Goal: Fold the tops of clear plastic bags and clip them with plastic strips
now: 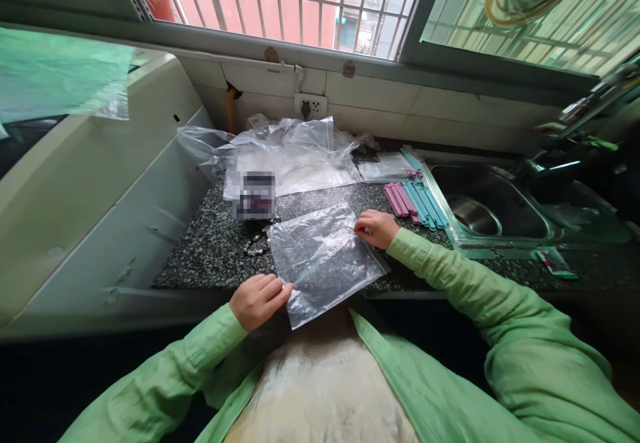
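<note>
A clear plastic bag [325, 259] lay flat on the speckled granite table [210, 246], its long axis running from near left to far right, one corner overhanging the table's front edge. My left hand [259, 299] pinched its near-left edge; my right hand [376, 227] pinched the far-right edge. A bead bracelet [257, 241] lay just left of it. The steel sink [493, 206] sat to the right.

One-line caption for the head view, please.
Both hands, left and right, pinch opposite corners of a clear plastic bag on a speckled counter beside a sink.
</note>
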`<state>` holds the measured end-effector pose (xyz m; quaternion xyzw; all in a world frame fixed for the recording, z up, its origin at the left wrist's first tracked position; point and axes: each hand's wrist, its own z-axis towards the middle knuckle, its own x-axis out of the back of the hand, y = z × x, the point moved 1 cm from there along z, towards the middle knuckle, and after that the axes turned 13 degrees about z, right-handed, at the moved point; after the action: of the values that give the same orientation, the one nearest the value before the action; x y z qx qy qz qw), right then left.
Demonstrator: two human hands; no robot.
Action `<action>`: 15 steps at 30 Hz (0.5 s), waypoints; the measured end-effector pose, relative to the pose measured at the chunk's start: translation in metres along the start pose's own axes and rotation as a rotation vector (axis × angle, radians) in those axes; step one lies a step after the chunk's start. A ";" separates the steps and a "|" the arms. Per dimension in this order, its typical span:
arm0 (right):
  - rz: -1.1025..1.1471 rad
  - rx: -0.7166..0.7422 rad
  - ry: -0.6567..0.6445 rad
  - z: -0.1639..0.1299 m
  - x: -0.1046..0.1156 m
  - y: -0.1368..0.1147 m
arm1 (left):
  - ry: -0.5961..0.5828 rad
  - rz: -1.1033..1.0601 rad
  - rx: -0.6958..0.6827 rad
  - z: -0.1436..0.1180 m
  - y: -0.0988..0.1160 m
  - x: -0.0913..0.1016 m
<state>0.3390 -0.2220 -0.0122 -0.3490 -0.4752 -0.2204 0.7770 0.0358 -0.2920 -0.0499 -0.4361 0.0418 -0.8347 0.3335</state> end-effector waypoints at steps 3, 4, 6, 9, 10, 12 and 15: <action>-0.001 -0.059 -0.026 -0.008 -0.009 0.008 | 0.014 -0.016 -0.019 -0.001 0.000 0.000; 0.005 -0.072 -0.021 -0.010 -0.011 0.009 | 0.015 -0.020 -0.018 -0.001 0.000 0.000; 0.007 -0.081 -0.017 -0.015 -0.013 0.008 | 0.015 -0.027 -0.016 -0.002 0.001 0.000; -0.010 -0.075 -0.035 -0.022 -0.010 0.006 | 0.006 -0.042 -0.017 -0.005 0.003 0.000; -0.015 -0.074 -0.044 -0.025 -0.008 0.005 | -0.001 -0.047 -0.020 -0.006 0.003 0.000; -0.015 -0.070 -0.087 -0.025 0.000 0.004 | -0.019 -0.052 -0.027 -0.008 0.002 0.001; 0.029 -0.077 -0.169 -0.010 0.016 0.002 | -0.026 -0.050 -0.036 -0.007 0.000 0.003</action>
<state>0.3534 -0.2282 -0.0014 -0.4027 -0.5250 -0.1971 0.7234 0.0292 -0.2954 -0.0522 -0.4539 0.0416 -0.8361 0.3052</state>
